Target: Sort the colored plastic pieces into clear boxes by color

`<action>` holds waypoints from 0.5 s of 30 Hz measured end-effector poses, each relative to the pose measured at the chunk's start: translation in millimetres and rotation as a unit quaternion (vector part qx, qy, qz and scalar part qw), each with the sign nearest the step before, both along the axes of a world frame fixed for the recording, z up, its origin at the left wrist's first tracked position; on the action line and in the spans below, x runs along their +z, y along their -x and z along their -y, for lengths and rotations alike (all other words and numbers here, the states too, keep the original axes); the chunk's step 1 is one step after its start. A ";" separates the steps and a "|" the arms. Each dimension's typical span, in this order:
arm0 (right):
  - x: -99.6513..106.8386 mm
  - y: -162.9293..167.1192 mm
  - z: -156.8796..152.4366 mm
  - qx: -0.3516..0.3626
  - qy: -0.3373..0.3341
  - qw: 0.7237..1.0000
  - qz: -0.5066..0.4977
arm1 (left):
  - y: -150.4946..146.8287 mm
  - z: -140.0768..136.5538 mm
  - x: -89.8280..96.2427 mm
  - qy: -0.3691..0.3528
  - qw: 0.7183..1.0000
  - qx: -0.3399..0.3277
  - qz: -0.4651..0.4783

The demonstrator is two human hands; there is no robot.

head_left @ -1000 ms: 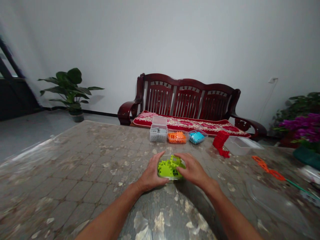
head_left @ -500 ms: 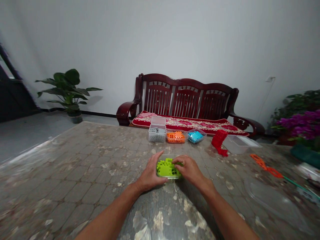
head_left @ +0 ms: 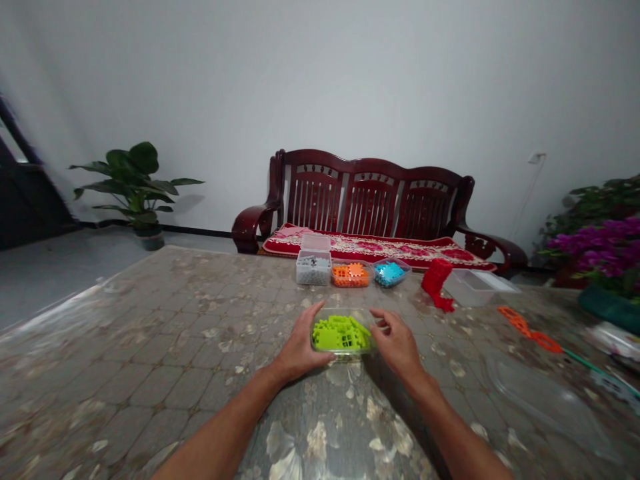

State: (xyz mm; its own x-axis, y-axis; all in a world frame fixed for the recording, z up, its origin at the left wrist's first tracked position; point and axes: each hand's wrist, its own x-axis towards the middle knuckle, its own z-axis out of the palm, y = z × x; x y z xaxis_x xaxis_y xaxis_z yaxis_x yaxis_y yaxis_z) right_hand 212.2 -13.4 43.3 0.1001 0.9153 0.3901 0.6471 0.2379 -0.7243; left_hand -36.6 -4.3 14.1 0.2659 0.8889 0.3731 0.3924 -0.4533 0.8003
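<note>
A clear plastic box (head_left: 344,355) filled with lime-green interlocking puzzle-like pieces (head_left: 333,335) rests on the table in front of me. My left hand (head_left: 301,340) is wrapped around its left end, thumb along the near side and fingers at the far side. At the right end, my right hand (head_left: 399,340) has its curved fingers on the rim. No loose piece shows in the right hand; its lower fingertips are partly hidden.
Behind stand boxes of grey pieces (head_left: 314,270), orange pieces (head_left: 350,275) and blue pieces (head_left: 390,273). A red assembled shape (head_left: 437,283) is beside an open clear box (head_left: 470,290). At right lie a joined orange piece (head_left: 530,330) and a transparent lid (head_left: 550,407).
My right hand has moved from above the green pieces to the box's right end. A green piece now lies slanted at the right of the pile. My left hand stays on the box.
</note>
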 end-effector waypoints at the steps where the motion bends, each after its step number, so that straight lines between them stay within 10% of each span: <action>1: -3.4 -2.0 4.1 -0.010 0.006 1.000 0.003 | -0.6 0.1 0.1 -0.001 1.000 0.005 0.003; 10: -27.8 -5.3 2.4 0.004 0.020 0.986 -0.165 | -17.7 7.9 -2.1 0.014 0.995 0.094 0.044; 15: -42.8 -17.2 -19.4 0.035 0.053 0.952 -0.299 | -27.4 20.4 5.1 0.135 0.982 0.097 0.089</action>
